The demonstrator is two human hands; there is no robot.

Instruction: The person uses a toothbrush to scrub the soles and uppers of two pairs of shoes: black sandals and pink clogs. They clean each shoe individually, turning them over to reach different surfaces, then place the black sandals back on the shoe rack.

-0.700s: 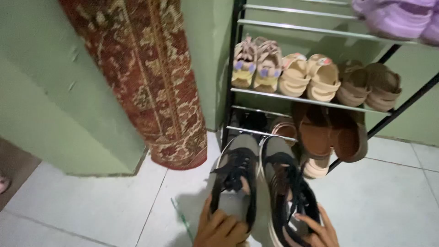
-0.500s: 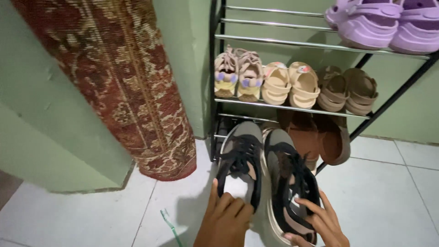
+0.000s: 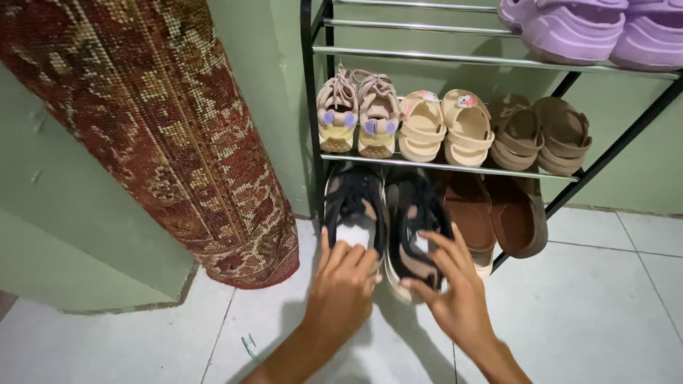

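Here, both hands are on a pair of black and grey lace-up sneakers at the bottom tier of a black-framed shoe rack (image 3: 311, 107). The left hand (image 3: 343, 284) lies with its fingers spread over the heel end of the left sneaker (image 3: 353, 206), thumb on the outer side; it presses on the shoe more than it wraps it. The right hand (image 3: 455, 291) curls its fingers over the heel collar of the right sneaker (image 3: 415, 220), with the thumb below the sole edge, so it has a loose hold of that shoe. Both sneakers point toe-first into the rack, their front halves already under the middle shelf bar, their heels sticking out over the white tiled floor (image 3: 605, 306).

Within the rack, just right of the sneakers on the same low level, sits a pair of brown slip-on shoes (image 3: 501, 213). On the shelf above stand three small pairs in a row: beige strapped sandals with purple and yellow trim (image 3: 358, 114) at the left end, cream clogs (image 3: 445, 126) in the middle, and tan-brown sandals (image 3: 542, 134) at the right. Higher up, at the rack's top right, lies a pair of lilac clogs (image 3: 590, 28).

Left of the rack, a rolled red patterned carpet (image 3: 156, 135) leans against the green wall (image 3: 71, 235), its lower end on the floor near the rack's front left post.
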